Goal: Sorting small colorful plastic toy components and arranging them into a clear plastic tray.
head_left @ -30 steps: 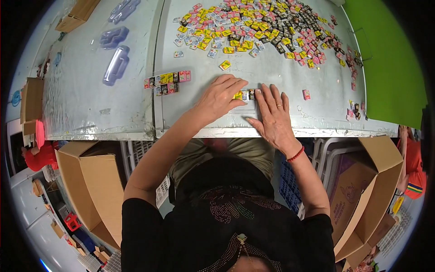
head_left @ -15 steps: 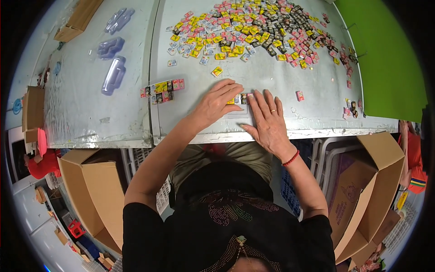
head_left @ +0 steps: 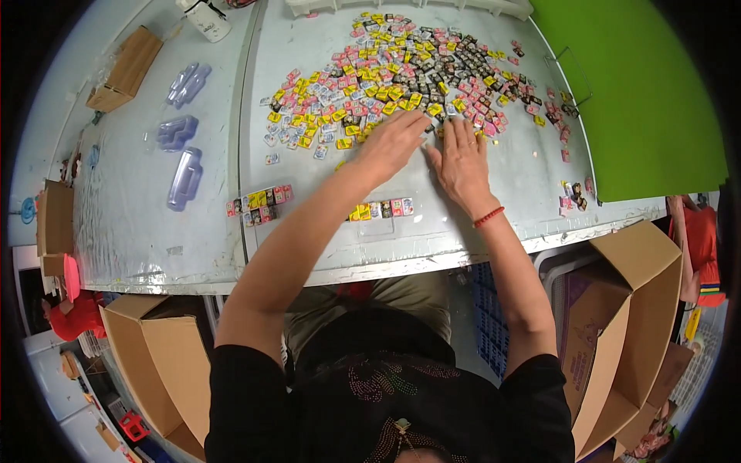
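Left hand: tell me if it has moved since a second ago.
Yes. The left hand has gone forward, away from the short row of packets near the table edge, up to the near side of the big pile.

You get bright, even overhead light, soft glare on the pale table (head_left: 154,255), strong fisheye bending, black vignetted corners, slight edge blur.

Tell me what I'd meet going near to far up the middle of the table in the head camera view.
Table edge → short row of packets → the hands, left hand beside right hand, fingers reaching into the pile → big heap of small coloured packets → white tray rim.
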Motion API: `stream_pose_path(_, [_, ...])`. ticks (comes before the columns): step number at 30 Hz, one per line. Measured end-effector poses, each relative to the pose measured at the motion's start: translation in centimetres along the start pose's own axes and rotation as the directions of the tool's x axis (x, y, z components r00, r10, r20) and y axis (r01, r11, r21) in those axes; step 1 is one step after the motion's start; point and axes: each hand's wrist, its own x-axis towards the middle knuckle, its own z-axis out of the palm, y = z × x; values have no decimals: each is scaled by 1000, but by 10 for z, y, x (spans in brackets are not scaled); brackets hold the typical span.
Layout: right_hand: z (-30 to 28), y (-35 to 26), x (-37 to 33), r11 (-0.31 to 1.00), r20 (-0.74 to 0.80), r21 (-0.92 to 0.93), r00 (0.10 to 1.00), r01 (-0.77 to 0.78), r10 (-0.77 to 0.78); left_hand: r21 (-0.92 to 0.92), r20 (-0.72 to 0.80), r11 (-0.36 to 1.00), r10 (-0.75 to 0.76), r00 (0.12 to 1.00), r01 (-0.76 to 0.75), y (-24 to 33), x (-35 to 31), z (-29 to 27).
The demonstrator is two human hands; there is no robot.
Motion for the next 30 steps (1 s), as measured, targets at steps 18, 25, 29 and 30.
stream_pose_path(18, [-44,18,-43,947,-130,319,991,42,0,-88,134,995,-25,991,37,7,-32,-21])
stream_pose_path(25, [-25,5,-29,977,-140,180,986,113,-88,-70,156,997,-29,987,40,5,-22,-15])
stream_pose_path(29, [-24,9,-30,994,-130,79,990,69,-59,-77,227,996,-36,973,55,9,-21,-19])
stream_pose_path(30, [-24,10,-29,995,-128,79,990,68,-58,-78,247,994,-51,968,73,11,-20,-19])
